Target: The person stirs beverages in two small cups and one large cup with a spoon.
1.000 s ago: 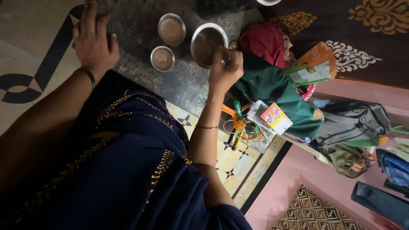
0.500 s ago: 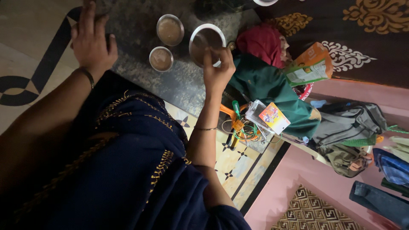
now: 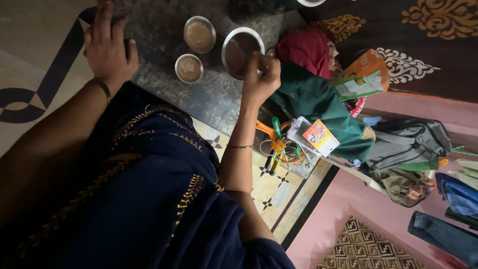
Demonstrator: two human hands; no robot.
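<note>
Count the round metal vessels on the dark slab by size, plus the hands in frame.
Small metal cups with brown liquid: 2 (far cup, near cup)
Large metal bowl, right hand at its rim: 1
Hands: 2 (the left hand rests on the slab)
Total: 5

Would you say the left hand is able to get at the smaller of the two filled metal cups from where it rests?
Probably yes. The left hand lies flat on the dark slab, and nothing stands between it and the smaller cup; the right hand is off at the large bowl.
</note>
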